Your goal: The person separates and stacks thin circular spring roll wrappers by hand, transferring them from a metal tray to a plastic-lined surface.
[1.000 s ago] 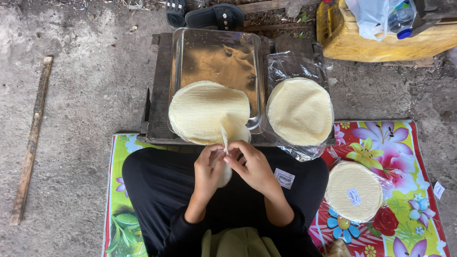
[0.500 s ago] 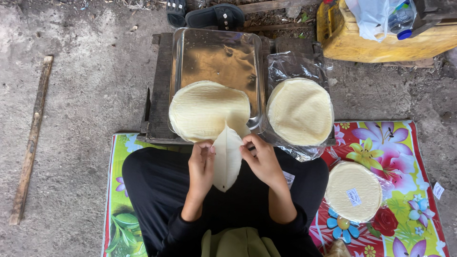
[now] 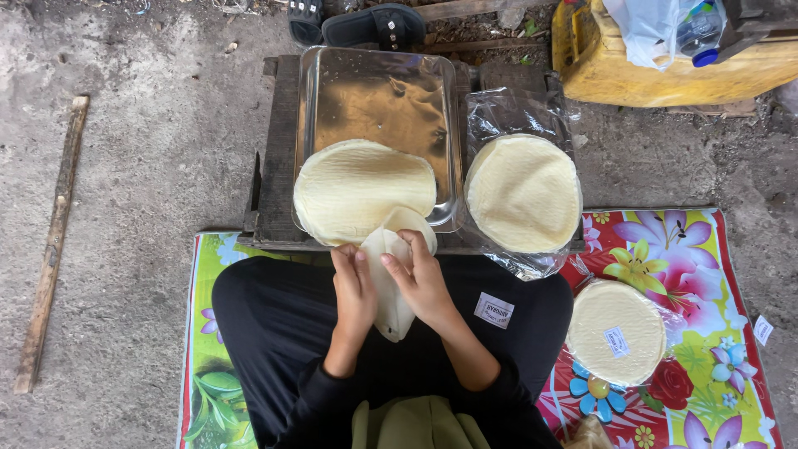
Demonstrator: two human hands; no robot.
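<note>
Both forearms reach forward over crossed legs (dark sleeves pushed up). The left hand [image 3: 356,291] and right hand [image 3: 422,281] meet close together, fingers curled in a pinching grip.

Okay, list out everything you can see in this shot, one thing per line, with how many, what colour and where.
Folded wrapper: one, pale cream, held in both hands above the lap.
Wrapper stack: one, cream, round, on the near end of the tray.
Metal tray: one, silver, on a dark wooden board.
Opened wrapper pack: one, cream in clear plastic, right of the tray.
Sealed wrapper pack: one, cream, on the mat at right.
Floral mat: one, many colours, under the person.
Wooden stick: one, brown, on the ground at left.
Sandals: dark, top edge.
Yellow container: one, top right.
Left hand: grip on the folded wrapper.
Right hand: grip on the folded wrapper.
</note>
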